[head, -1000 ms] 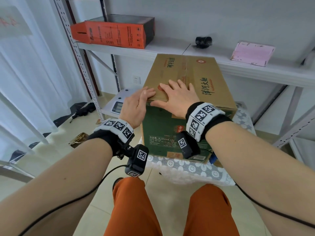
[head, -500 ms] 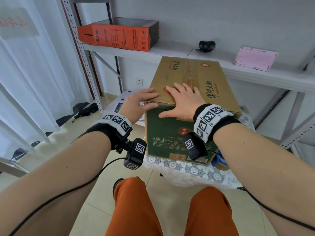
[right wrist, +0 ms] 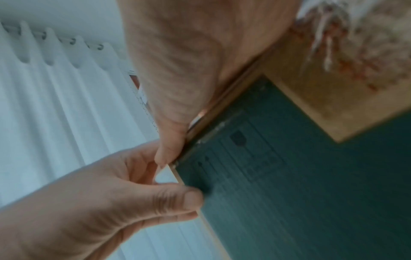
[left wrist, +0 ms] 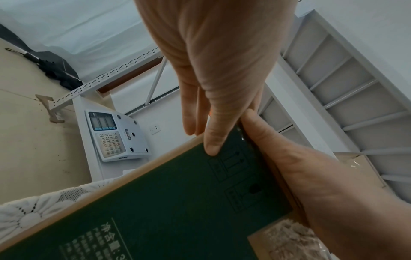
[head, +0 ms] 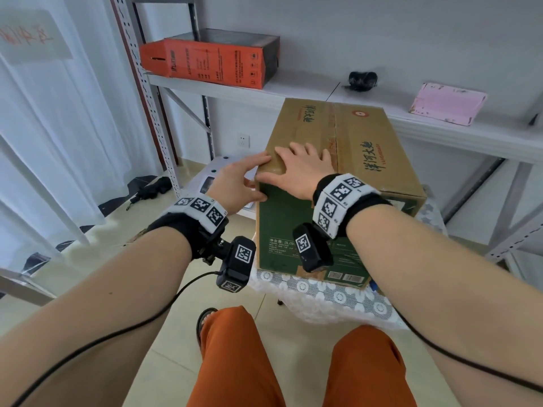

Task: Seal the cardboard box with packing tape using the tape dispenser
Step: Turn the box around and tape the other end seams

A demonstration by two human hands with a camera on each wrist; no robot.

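The cardboard box [head: 367,160], brown on top and green in front, stands on a lace-covered table [head: 323,292]. A strip of tape runs along its top centre seam. My right hand [head: 299,171] lies flat on the top at the near left corner, thumb along the front upper edge. My left hand [head: 238,183] is against the same corner from the left, fingers straight along the side. Its thumb [left wrist: 211,144] presses the green front [left wrist: 166,211]. The right wrist view shows both hands [right wrist: 100,202] meeting at that corner. No tape dispenser is plainly visible.
A white scale with a keypad [left wrist: 113,133] sits left of the box. The shelf behind holds an orange-black carton [head: 211,60], a small black object [head: 363,80] and a pink box [head: 446,102]. A rack upright [head: 132,69] and a curtain stand left. A small blue object [head: 373,284] peeks out below the box.
My right hand has slid left across the top to the near left corner. My left hand has dropped from the top edge to the side, with its thumb now on the front.
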